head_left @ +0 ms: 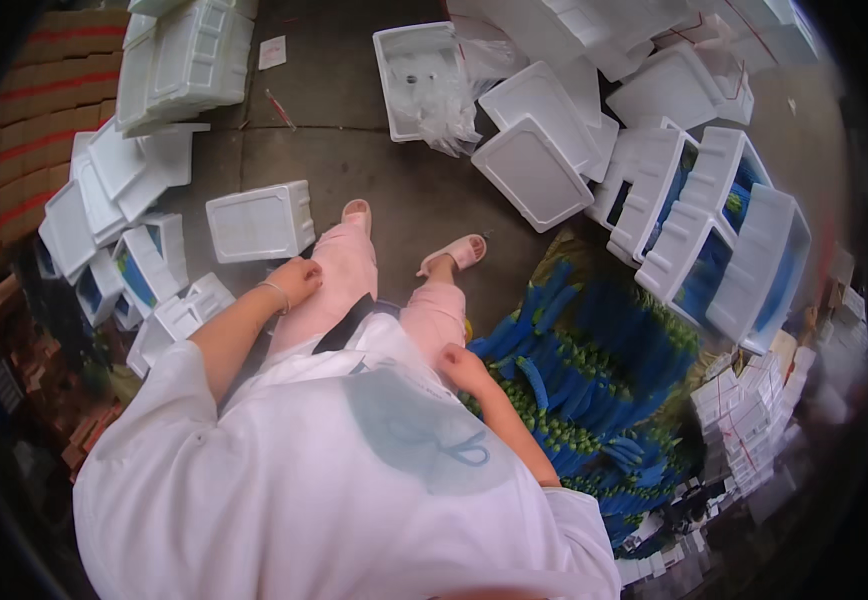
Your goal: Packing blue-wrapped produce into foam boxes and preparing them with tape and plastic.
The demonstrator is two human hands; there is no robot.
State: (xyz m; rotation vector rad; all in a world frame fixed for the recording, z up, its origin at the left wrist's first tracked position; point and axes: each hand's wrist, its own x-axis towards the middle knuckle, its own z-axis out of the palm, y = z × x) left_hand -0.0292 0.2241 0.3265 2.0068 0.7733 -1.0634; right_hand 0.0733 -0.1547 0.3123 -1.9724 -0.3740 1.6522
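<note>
My left hand [297, 281] rests on my left knee, its fingers curled in loosely, with nothing seen in them. A white foam box [259, 224] stands on the floor just ahead of that hand. Against my right thigh lies my right hand [464, 369], fingers bent inward and no object showing. Right beside it spreads a big heap of long green vegetables in blue sleeves [584, 375]; their exact kind is hard to make out. I am seated, legs stretched forward in pink trousers [339, 265].
White foam boxes holding blue-wrapped vegetables [689, 215] stand at the right. Foam lids [532, 172] lean ahead of them, near an open box with clear plastic [424, 85]. More lids [114, 175] and boxes pile up at the left, by stacked brown cartons [49, 100].
</note>
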